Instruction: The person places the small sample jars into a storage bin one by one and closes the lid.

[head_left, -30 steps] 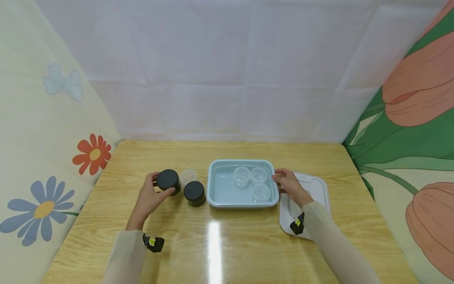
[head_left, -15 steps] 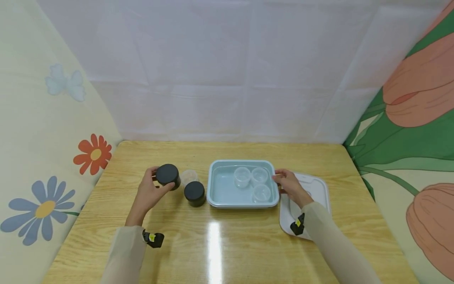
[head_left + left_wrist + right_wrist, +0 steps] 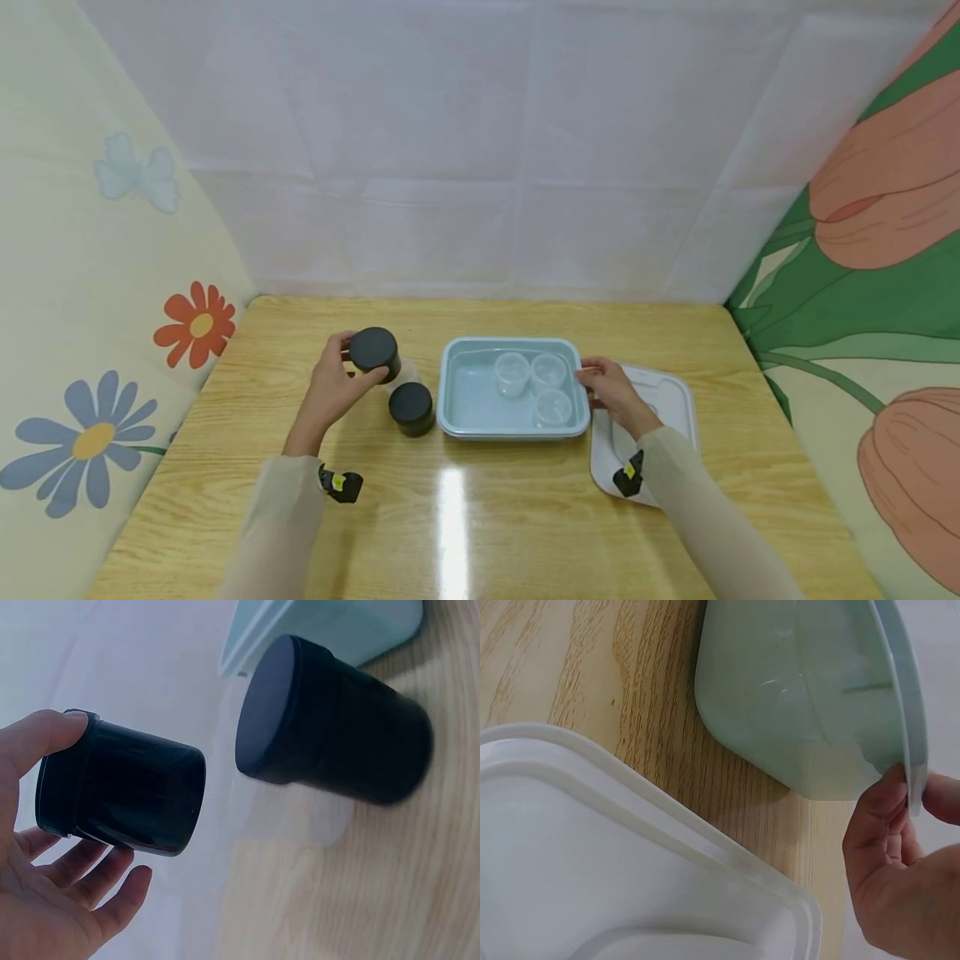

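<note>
My left hand point(image 3: 335, 389) holds a black lidded jar point(image 3: 375, 350) by its lid, thumb on one side and fingers on the other. In the left wrist view the held jar point(image 3: 139, 787) hangs clear of the table. A second black jar point(image 3: 330, 724) stands on the wood beside it. Behind the jars is a clear plastic cup point(image 3: 405, 375), partly hidden by the held jar. My right hand point(image 3: 611, 390) pinches the right rim of a light blue tub point(image 3: 472, 433). Inside the tub sit three clear cups, one of them a clear cup point(image 3: 512, 375) at the middle.
A white lid point(image 3: 671, 400) lies on the table right of the tub, partly under the right forearm. The wooden table point(image 3: 525, 517) meets a white cloth backdrop point(image 3: 450, 208) at its far edge. Flower-printed cloths hang at both sides.
My left hand has lifted the black jar and carried it away from me and to the right, over the clear cup. The right hand and the tub have stayed in place.
</note>
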### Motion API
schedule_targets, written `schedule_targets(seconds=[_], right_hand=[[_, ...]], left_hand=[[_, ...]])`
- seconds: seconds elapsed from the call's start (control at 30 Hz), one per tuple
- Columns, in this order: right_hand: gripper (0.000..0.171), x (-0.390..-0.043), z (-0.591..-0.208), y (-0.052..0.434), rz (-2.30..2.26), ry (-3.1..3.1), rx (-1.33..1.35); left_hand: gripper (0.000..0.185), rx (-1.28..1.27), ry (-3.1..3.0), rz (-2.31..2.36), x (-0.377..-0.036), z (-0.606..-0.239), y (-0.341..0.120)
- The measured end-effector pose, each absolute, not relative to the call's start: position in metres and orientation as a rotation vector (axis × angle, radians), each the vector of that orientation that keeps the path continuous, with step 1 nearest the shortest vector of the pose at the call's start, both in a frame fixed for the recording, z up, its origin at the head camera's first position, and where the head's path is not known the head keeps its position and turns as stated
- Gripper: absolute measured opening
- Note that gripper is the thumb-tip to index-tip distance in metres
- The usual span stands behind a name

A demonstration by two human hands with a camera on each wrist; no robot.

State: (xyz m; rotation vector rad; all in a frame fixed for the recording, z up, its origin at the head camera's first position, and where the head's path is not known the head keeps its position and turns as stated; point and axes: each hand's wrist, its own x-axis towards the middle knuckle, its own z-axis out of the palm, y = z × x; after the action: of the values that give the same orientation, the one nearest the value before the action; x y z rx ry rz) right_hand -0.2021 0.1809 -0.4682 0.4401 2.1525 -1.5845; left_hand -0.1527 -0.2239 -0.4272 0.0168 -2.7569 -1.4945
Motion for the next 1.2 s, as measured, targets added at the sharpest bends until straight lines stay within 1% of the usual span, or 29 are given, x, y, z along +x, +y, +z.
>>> schedule_targets(seconds=[0.53,1.2], right_hand=[[0.042,-0.202,-0.469,0.182,-1.588,2.163,0.435],[0.041,-0.203,-0.473,0.183,-1.606,2.146,0.436]], left_hand=[[0.074,-0.125,-2.751,-1.503,-0.167,-0.419,-0.186],[0.074,-0.156,-2.794,-1.542,-0.188,-0.421,-0.152]])
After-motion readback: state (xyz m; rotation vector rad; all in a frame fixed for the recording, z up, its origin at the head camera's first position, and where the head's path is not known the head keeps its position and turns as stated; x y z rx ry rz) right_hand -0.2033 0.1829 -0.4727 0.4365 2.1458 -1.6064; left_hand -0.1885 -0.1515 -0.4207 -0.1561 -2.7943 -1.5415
